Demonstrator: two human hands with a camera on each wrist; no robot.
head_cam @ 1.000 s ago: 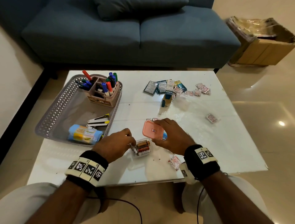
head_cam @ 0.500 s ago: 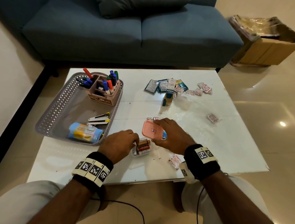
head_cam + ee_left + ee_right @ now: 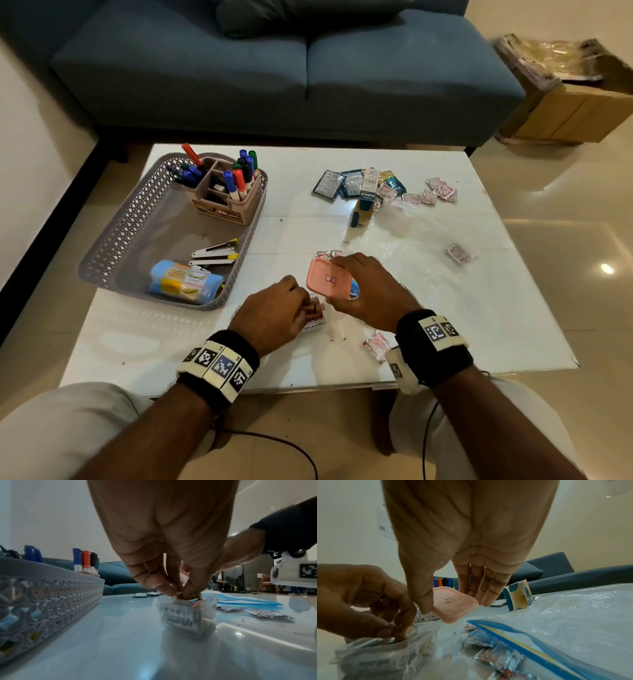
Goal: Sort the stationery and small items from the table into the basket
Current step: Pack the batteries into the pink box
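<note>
A small clear plastic box [image 3: 186, 616] stands on the white table [image 3: 479, 308] just beside the grey basket [image 3: 137, 219]. A battery [image 3: 406, 632] is pinched over its open top by the left hand [image 3: 274, 317], apparently for packing. The pink lid [image 3: 329, 281] is gripped aside by the right hand [image 3: 373, 291], judged ready for closing.

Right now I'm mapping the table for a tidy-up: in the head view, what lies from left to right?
basket → left hand → pink lid → lone sachet
</note>
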